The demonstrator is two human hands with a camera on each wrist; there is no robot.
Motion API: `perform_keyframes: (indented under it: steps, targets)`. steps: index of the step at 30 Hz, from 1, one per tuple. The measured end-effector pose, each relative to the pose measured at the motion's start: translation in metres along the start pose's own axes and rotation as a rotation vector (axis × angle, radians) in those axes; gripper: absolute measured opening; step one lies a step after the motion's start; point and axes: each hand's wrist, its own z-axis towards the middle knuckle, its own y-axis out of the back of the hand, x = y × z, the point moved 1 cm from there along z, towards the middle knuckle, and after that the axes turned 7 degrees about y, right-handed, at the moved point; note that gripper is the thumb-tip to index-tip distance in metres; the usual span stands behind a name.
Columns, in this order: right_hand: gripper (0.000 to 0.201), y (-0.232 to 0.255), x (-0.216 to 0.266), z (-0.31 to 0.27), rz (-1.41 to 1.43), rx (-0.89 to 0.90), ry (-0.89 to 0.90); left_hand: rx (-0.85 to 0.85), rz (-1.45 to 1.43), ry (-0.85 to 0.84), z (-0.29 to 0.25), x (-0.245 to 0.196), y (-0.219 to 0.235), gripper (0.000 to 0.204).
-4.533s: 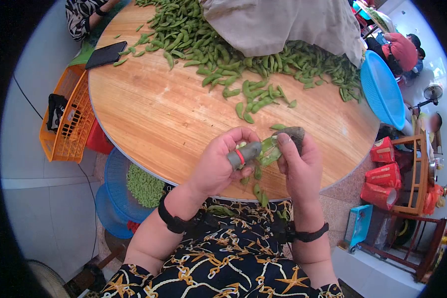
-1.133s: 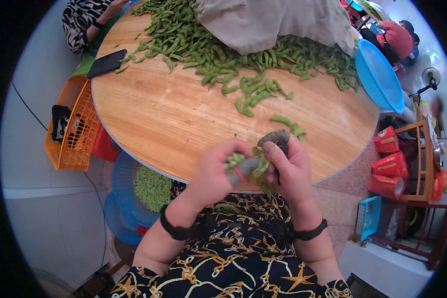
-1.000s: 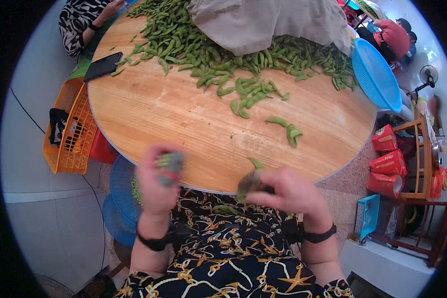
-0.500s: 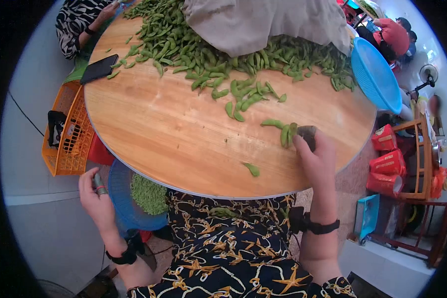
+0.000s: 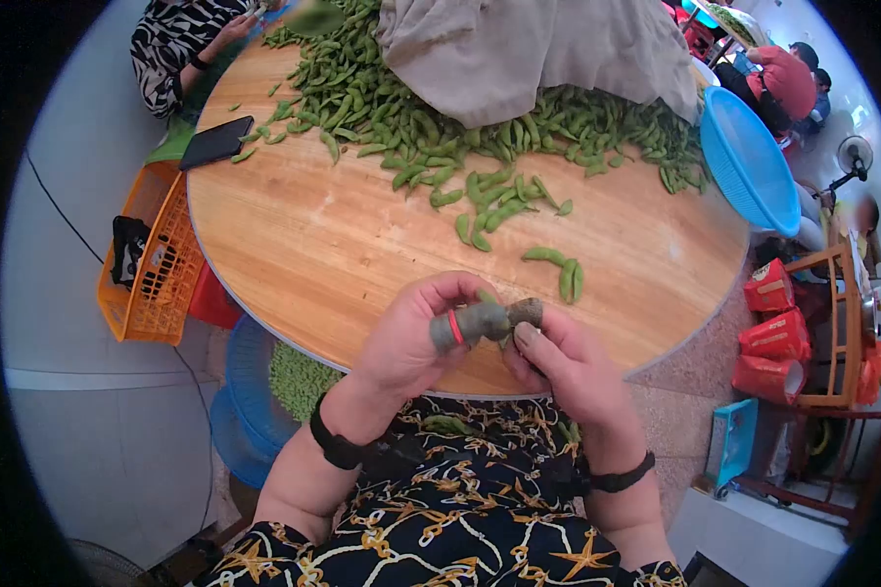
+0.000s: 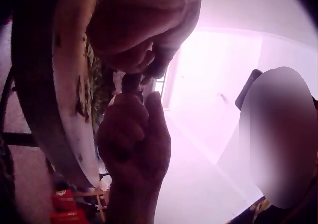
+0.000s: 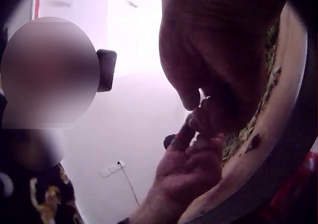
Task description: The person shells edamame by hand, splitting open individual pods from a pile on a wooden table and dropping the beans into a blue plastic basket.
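In the head view my left hand (image 5: 394, 338) and right hand (image 5: 579, 370) meet over the table's front edge. Between their fingertips they pinch a green soybean pod (image 5: 486, 295), mostly hidden by fingers and finger covers. A grey cover (image 5: 472, 323) with a red band sits on the left thumb; a dark cover (image 5: 527, 312) caps a right finger, with the right thumb pressed beside it. Both wrist views are dark and show the fingertips together. Behind the hands lie a few loose pods (image 5: 544, 255), and farther back a large heap of pods (image 5: 401, 122).
A grey cloth (image 5: 529, 59) covers part of the heap on the round wooden table (image 5: 313, 235). A phone (image 5: 215, 143) lies at its left edge. Below left, a blue basket (image 5: 248, 367) holds shelled beans (image 5: 301, 380). An orange crate (image 5: 157, 264) and blue colander (image 5: 749, 161) flank the table.
The left hand swung out left past the bean basket, then came back to the middle. The right hand reached to the loose pods and returned. The hands are together again.
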Motion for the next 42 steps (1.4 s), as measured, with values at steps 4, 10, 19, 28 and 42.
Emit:
perform_keyframes:
  steps: [4, 10, 19, 28, 42]
  targets:
    - [0.022, 0.002, -0.003, -0.002, -0.071, 0.063, 0.068, -0.118, -0.015, 0.015, 0.003, 0.0, 0.001, 0.01]
    - [0.024, 0.005, -0.004, 0.004, -0.137, 0.04, 0.034, -0.178, 0.02, -0.067, 0.007, 0.01, -0.005, 0.017]
    - [0.019, 0.006, -0.01, 0.003, 0.211, 0.008, -0.053, -0.067, 0.053, -0.017, 0.007, 0.005, 0.002, 0.016]
    - [0.019, -0.002, -0.008, 0.002, 0.629, 0.105, -0.252, 0.241, 0.018, 0.028, 0.004, 0.0, 0.005, 0.022]
    - [0.012, 0.01, -0.017, 0.012, -0.385, -0.267, 0.159, -0.223, 0.655, -0.241, 0.008, 0.008, -0.007, 0.037]
